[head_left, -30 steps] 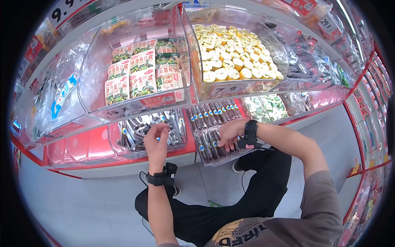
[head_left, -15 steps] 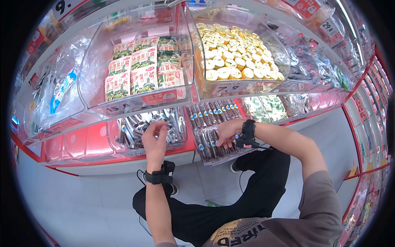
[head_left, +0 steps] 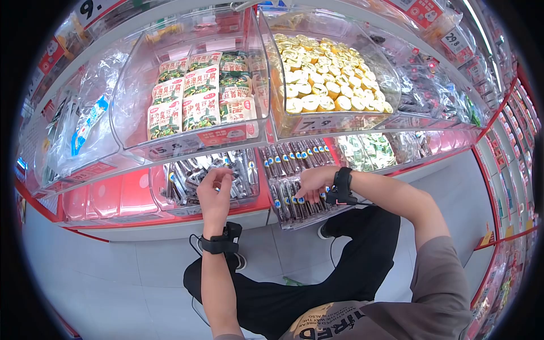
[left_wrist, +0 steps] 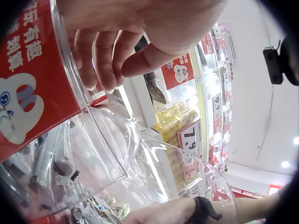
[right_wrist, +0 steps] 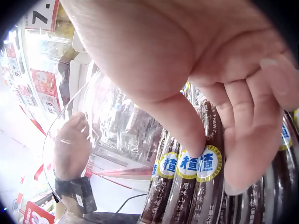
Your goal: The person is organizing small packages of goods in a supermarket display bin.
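Observation:
Dark brown wrapped hawthorn sticks [right_wrist: 187, 186] with round blue-and-yellow labels stand in rows in a clear bin [head_left: 300, 225] on the lower shelf. My right hand [head_left: 315, 182] reaches down into the front row. In the right wrist view, its thumb and forefinger pinch one hawthorn stick [right_wrist: 209, 163] by the label; the other fingers are curled beside it. My left hand [head_left: 215, 190] hangs over the neighbouring bin of dark, clear-wrapped snacks [head_left: 190, 178], fingers loosely bent with nothing in them. In the left wrist view, its fingers [left_wrist: 106, 60] hang near the clear bin wall.
Above, a shelf carries bins of white-and-red snack packets [head_left: 198, 96] and gold-topped cups [head_left: 328, 79], its front edge [head_left: 192, 156] overhanging the lower bins. Green-and-white packets [head_left: 368, 150] lie to the right. My bent knees [head_left: 368, 243] come close beneath the pulled-out bin.
My right hand has shifted slightly left over the front row, its fingers moving among the hawthorn sticks. The left hand stays nearly in place. The head view has tilted slightly.

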`<state>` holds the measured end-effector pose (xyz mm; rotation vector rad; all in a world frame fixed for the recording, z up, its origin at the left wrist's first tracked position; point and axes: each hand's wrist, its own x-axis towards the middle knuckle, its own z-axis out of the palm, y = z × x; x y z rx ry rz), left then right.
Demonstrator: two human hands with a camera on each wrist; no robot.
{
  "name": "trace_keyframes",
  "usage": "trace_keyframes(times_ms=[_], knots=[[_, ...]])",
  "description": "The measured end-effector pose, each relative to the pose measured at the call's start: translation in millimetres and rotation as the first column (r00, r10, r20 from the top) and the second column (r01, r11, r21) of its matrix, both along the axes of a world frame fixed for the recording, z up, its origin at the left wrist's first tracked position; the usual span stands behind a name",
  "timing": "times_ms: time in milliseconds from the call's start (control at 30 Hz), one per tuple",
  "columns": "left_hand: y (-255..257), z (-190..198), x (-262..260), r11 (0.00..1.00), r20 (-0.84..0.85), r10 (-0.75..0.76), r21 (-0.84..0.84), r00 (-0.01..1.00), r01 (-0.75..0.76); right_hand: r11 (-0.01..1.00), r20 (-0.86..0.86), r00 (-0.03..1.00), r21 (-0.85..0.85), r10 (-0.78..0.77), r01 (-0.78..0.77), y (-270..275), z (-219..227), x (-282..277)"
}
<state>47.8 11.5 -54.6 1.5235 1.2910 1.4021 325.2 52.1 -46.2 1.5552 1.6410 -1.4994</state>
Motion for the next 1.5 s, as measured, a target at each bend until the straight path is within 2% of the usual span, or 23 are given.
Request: trace_keyframes(times_ms=[133, 233, 333, 433, 533, 633, 667, 767, 867, 967, 1067, 1200, 1367, 1467, 1500], knots=[[0.3, -1.1, 0.7, 1.0, -0.004, 0.004, -0.001, 1.0, -0.004, 0.998, 0.03, 0.999, 0.056, 0.037, -0.039, -0.3, -1.3, -1.3], [-0.5, 1.1, 2.6, 1.0, -0.013, 0.016, -0.004, 1.0, -0.016, 0.983, -0.06, 0.986, 0.112, 0.155, -0.148, 3.0, -11.6, 1.1], [0.2, 0.9, 1.1, 1.0, -0.018, 0.005, -0.016, 1.0, -0.005, 0.987, -0.02, 0.99, 0.084, 0.141, -0.138, 2.3, -6.7, -0.4], [0.6, -1.2, 0.1, 1.0, -0.039, 0.012, -0.005, 0.999, -0.012, 0.984, 0.002, 0.991, 0.125, 0.13, -0.13, 2.5, 1.5, -1.0], [1.2, -3.1, -0.5, 1.0, -0.02, 0.004, 0.011, 1.0, -0.004, 0.958, -0.025, 0.995, 0.272, 0.101, -0.091, 2.8, 14.3, -2.3], [0.3, -0.3, 1.7, 1.0, -0.03, 0.01, 0.007, 0.999, -0.01, 0.81, -0.221, 0.949, 0.584, 0.226, -0.056, 2.6, 13.9, -7.1], [0.5, -0.5, 2.1, 1.0, -0.037, 0.009, 0.006, 0.999, -0.008, 0.765, -0.211, 0.934, 0.638, 0.288, -0.091, 3.4, 12.6, -9.6], [0.5, -0.5, 1.5, 1.0, -0.053, 0.011, 0.002, 0.999, -0.011, 0.723, -0.178, 0.921, 0.676, 0.346, -0.141, -5.1, 24.5, -20.9], [0.5, -0.6, 2.2, 1.0, -0.051, 0.013, -0.006, 0.999, -0.013, 0.692, -0.212, 0.928, 0.719, 0.306, -0.063, 0.7, 6.4, -20.3], [0.4, -1.0, 0.7, 1.0, -0.045, 0.011, -0.014, 0.999, -0.011, 0.684, -0.283, 0.889, 0.728, 0.359, -0.044, 12.0, -16.7, -14.9], [0.0, 1.2, 2.7, 1.0, -0.052, 0.013, -0.011, 0.999, -0.014, 0.758, -0.25, 0.916, 0.647, 0.313, -0.082, 17.9, -15.7, -14.6], [-0.1, 1.9, 2.9, 1.0, -0.062, 0.023, 0.009, 0.998, -0.022, 0.767, -0.239, 0.932, 0.639, 0.274, -0.061, 13.3, -6.1, -17.3], [0.1, 1.4, 4.0, 0.999, -0.042, 0.033, 0.0, 0.999, -0.033, 0.842, -0.287, 0.944, 0.539, 0.16, 0.021, 13.4, -7.4, -21.2], [0.0, 1.9, 3.1, 1.0, -0.066, 0.026, 0.007, 0.997, -0.025, 0.791, -0.288, 0.932, 0.612, 0.221, 0.001, 17.0, -18.4, -20.1], [0.4, 1.0, 2.8, 1.0, -0.065, 0.026, 0.006, 0.998, -0.025, 0.737, -0.274, 0.924, 0.676, 0.267, -0.013, 18.0, -22.2, -19.4]])
